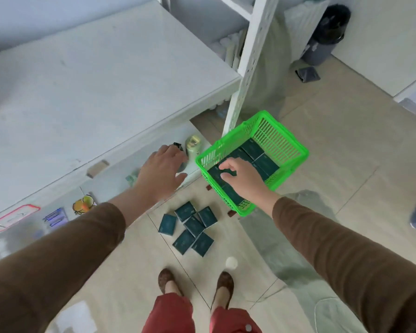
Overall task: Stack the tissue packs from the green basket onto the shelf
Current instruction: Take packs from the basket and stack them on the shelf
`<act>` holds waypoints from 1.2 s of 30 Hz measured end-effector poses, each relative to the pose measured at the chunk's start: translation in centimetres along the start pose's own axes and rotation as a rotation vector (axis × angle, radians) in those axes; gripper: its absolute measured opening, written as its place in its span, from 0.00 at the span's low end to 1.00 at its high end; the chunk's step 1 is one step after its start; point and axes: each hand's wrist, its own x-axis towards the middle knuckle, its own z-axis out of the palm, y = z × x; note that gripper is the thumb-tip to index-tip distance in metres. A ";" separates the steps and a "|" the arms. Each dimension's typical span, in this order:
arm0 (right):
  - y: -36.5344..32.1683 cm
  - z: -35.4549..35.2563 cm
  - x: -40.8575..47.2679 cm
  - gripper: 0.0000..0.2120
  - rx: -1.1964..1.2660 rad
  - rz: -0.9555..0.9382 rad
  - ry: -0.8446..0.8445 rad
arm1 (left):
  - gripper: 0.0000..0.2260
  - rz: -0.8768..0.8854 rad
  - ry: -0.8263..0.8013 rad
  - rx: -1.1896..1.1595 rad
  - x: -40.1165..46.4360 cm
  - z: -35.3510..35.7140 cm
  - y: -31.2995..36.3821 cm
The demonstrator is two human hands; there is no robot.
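left hand (162,168) fingertips hidden under shelf (81,92) edge, shelf labels (55,216) blurred

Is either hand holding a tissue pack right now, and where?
Left hand holds nothing. Right hand reaches into the green basket, fingers curling over a tissue pack; grip unclear.

The right hand (241,179) reaches into the green basket (296,150) over dark tissue packs (265,162); the left hand (160,171) spreads beside it.
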 end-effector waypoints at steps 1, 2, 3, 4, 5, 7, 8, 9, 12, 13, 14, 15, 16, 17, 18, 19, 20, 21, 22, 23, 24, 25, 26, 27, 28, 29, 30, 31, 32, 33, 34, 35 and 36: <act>1.6 -0.4 0.4 0.12 0.004 0.039 -0.007 | 0.16 0.006 -0.029 -0.002 1.0 1.1 0.8; 3.1 -0.8 0.9 0.12 0.012 0.081 -0.014 | 0.16 0.018 -0.052 -0.004 2.0 2.1 1.4; 4.5 -1.0 1.4 0.12 0.017 0.122 -0.020 | 0.16 0.031 -0.071 -0.008 3.1 3.2 2.0; 5.9 -1.0 1.9 0.13 0.016 0.163 -0.027 | 0.16 0.046 -0.087 -0.007 4.2 4.3 2.4; 7.3 -0.9 2.5 0.13 0.015 0.199 -0.034 | 0.17 0.062 -0.105 -0.004 5.4 5.6 2.7; 10.0 -0.4 4.0 0.16 0.000 0.265 -0.057 | 0.18 0.088 -0.141 0.002 8.0 8.1 3.1; 11.4 0.1 4.7 0.18 -0.016 0.299 -0.078 | 0.18 0.096 -0.162 0.003 9.3 9.5 3.2; 12.7 0.6 5.5 0.19 -0.032 0.331 -0.099 | 0.19 0.105 -0.188 0.005 10.6 11.0 3.3; 16.4 2.9 8.2 0.23 -0.074 0.399 -0.171 | 0.20 0.132 -0.300 0.055 14.4 15.6 3.4; 17.5 3.7 9.1 0.24 -0.088 0.419 -0.195 | 0.19 0.142 -0.341 0.084 15.6 17.2 3.4; 18.6 4.5 10.0 0.24 -0.097 0.436 -0.217 | 0.18 0.150 -0.380 0.115 16.8 18.8 3.4; 19.7 5.3 11.0 0.24 -0.104 0.447 -0.230 | 0.17 0.155 -0.410 0.142 18.0 20.4 3.3; 20.8 6.4 11.9 0.24 -0.112 0.458 -0.239 | 0.16 0.157 -0.433 0.170 19.2 22.0 3.2; 21.9 7.4 12.7 0.23 -0.119 0.469 -0.245 | 0.15 0.159 -0.453 0.198 20.3 23.6 3.1; 23.0 8.6 13.5 0.22 -0.123 0.483 -0.251 | 0.14 0.165 -0.473 0.225 21.3 25.1 3.0; 24.1 9.8 14.1 0.22 -0.132 0.496 -0.253 | 0.14 0.172 -0.494 0.247 22.3 26.7 2.8; 25.3 11.0 14.7 0.21 -0.146 0.508 -0.254 | 0.14 0.175 -0.517 0.263 23.1 28.3 2.7; 26.2 12.2 15.1 0.19 -0.169 0.515 -0.261 | 0.14 0.175 -0.540 0.276 23.8 29.9 2.6; 27.1 13.2 15.5 0.19 -0.194 0.517 -0.275 | 0.14 0.176 -0.558 0.293 24.5 31.4 2.6; 27.9 14.2 15.9 0.20 -0.219 0.512 -0.292 | 0.15 0.178 -0.578 0.313 25.0 32.9 2.6; 28.5 15.1 16.2 0.20 -0.241 0.503 -0.305 | 0.15 0.180 -0.608 0.328 25.5 34.3 2.5; 29.0 16.1 16.6 0.21 -0.259 0.494 -0.308 | 0.16 0.186 -0.636 0.344 25.9 35.6 2.4; 29.5 17.0 16.9 0.20 -0.266 0.491 -0.299 | 0.16 0.199 -0.655 0.365 26.1 36.7 2.3; 29.9 17.8 17.2 0.20 -0.269 0.497 -0.285 | 0.17 0.217 -0.665 0.388 26.4 37.7 2.1; 30.3 18.5 17.4 0.19 -0.269 0.506 -0.277 | 0.17 0.236 -0.669 0.406 26.6 38.5 2.0; 30.5 19.1 17.5 0.19 -0.270 0.511 -0.273 | 0.18 0.257 -0.663 0.418 26.7 39.2 1.8; 30.7 19.6 17.5 0.18 -0.275 0.511 -0.270 | 0.19 0.275 -0.648 0.420 26.8 39.9 1.6; 30.8 20.1 17.5 0.17 -0.284 0.508 -0.258 | 0.19 0.289 -0.629 0.417 26.8 40.5 1.5; 30.9 20.5 17.5 0.16 -0.294 0.510 -0.236 | 0.19 0.296 -0.607 0.417 26.8 41.0 1.4; 30.9 20.7 17.5 0.16 -0.296 0.519 -0.211 | 0.19 0.296 -0.587 0.426 26.7 41.4 1.3; 30.9 21.0 17.5 0.17 -0.299 0.527 -0.194 | 0.18 0.293 -0.575 0.444 26.7 41.7 1.3; 30.9 21.4 17.6 0.20 -0.313 0.526 -0.196 | 0.17 0.287 -0.574 0.472 26.6 42.0 1.3; 31.0 21.7 17.7 0.23 -0.336 0.518 -0.213 | 0.17 0.277 -0.580 0.503 26.5 42.3 1.3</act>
